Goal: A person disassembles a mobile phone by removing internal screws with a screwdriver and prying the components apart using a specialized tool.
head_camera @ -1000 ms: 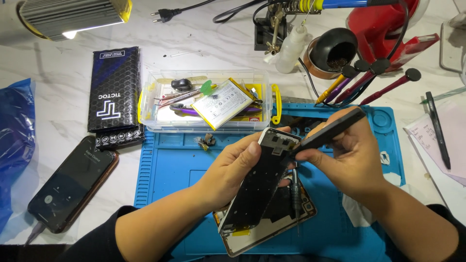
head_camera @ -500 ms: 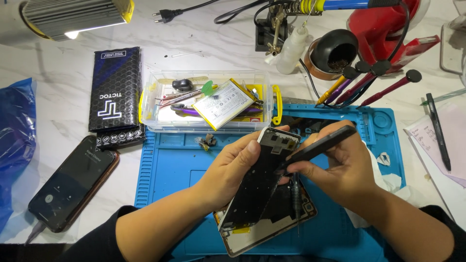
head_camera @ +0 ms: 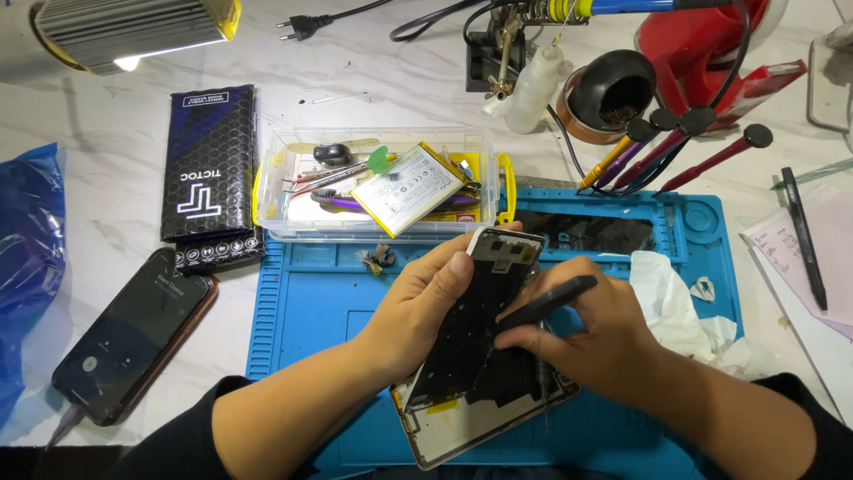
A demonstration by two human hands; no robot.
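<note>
black tool (head_camera: 544, 304) lowered, phone frame (head_camera: 475, 342) upright-diagonal

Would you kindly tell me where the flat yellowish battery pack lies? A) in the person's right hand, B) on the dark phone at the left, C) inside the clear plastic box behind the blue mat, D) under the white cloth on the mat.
C: the battery pack rests at a slant on the tools inside the clear plastic box, just beyond the far edge of the blue mat.

Bare forearms, dark sleeves pushed up
</note>
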